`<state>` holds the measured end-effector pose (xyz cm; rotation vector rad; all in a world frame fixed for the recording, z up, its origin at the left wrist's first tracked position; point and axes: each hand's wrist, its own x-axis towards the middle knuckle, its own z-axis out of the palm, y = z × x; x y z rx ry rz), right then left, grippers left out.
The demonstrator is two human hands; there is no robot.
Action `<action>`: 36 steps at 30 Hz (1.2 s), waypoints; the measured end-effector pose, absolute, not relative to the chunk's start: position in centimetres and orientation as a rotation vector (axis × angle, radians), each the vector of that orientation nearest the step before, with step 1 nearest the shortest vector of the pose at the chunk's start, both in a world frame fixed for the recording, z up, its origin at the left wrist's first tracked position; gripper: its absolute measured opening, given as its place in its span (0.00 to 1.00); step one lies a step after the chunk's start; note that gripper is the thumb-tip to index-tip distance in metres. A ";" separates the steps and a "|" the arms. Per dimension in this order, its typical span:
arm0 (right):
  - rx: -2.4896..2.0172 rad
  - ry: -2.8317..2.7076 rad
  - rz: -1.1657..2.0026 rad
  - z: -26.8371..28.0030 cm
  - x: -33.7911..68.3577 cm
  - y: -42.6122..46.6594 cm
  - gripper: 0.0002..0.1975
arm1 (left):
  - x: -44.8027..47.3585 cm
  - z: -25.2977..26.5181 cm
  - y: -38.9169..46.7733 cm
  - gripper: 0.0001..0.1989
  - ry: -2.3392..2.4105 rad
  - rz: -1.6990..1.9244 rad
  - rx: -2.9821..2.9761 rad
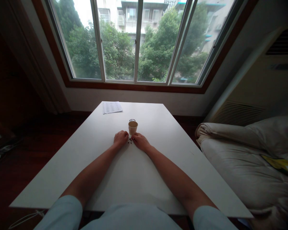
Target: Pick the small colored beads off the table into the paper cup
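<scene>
A smooth white rectangular table (pixel 86 179) is set before a wide window framed in reddish-brown wood (pixel 134 87), through which green trees and a pale building are seen. The dark red wooden floor (pixel 31 140) is shown around it, a dusky curtain (pixel 38 64) is hung on the left, and on the right a pale, bulky padded cushion (pixel 232 166) is placed below a large cream-coloured vented unit (pixel 252 80). Four glass panes are counted in the window. One loose pile of printed white paper sheets (pixel 112 107) is laid at the far left corner; its sheets cannot be counted. One tan, open-topped cup (pixel 132 127) is stood upright near the middle of the far half, with one small dark-outlined object (pixel 132 120) partly hidden behind it. At least three tiny dark pieces (pixel 131 143) are scattered just nearer than the cup, between two bare hands. The left hand (pixel 121 138) and the right hand (pixel 140 141) are rested with fingers curled; whether anything is grasped by either cannot be told.
</scene>
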<state>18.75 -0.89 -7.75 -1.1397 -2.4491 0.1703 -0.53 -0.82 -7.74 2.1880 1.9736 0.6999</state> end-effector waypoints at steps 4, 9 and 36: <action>-1.187 -2.391 0.143 -7.7 18.9 -1.0 0.13 | -0.5 -7.7 -0.8 0.13 1.966 0.700 2.192; -1.314 -2.379 0.081 -7.5 18.9 -1.1 0.08 | -0.5 -7.8 -0.8 0.13 1.969 0.706 2.201; -1.353 -2.304 0.101 -6.7 18.7 -1.6 0.08 | -0.3 -6.9 -1.4 0.12 1.976 0.681 2.170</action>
